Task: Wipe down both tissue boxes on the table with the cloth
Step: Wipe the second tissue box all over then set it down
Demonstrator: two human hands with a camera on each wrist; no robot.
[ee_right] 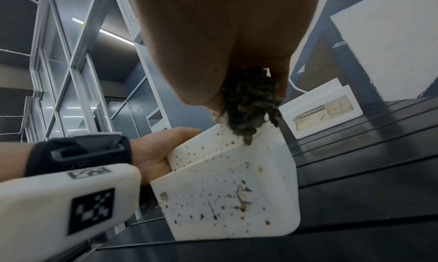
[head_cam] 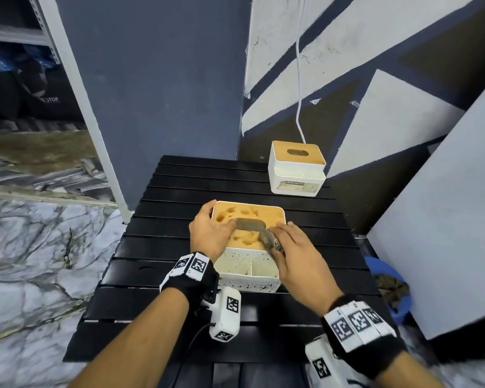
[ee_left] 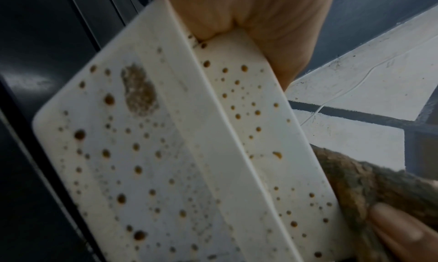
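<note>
A white tissue box (head_cam: 248, 264) with a wooden lid, spattered with brown spots, sits in the middle of the black slatted table (head_cam: 157, 278). My left hand (head_cam: 210, 233) grips its left side (ee_left: 147, 153), thumb along the wall. My right hand (head_cam: 291, 253) holds a dark bunched cloth (head_cam: 270, 240) pressed on the lid's right part, near the slot; the cloth (ee_right: 251, 105) hangs over the box's (ee_right: 227, 191) top edge. A second, cleaner white tissue box (head_cam: 296, 168) with a wooden lid stands at the table's far right corner (ee_right: 322, 108).
A white cable (head_cam: 299, 79) hangs down the painted wall behind the far box. A white board (head_cam: 445, 219) leans at the right, with a blue tub (head_cam: 389, 287) on the floor below it. A white metal shelf frame (head_cam: 90, 107) stands at the left.
</note>
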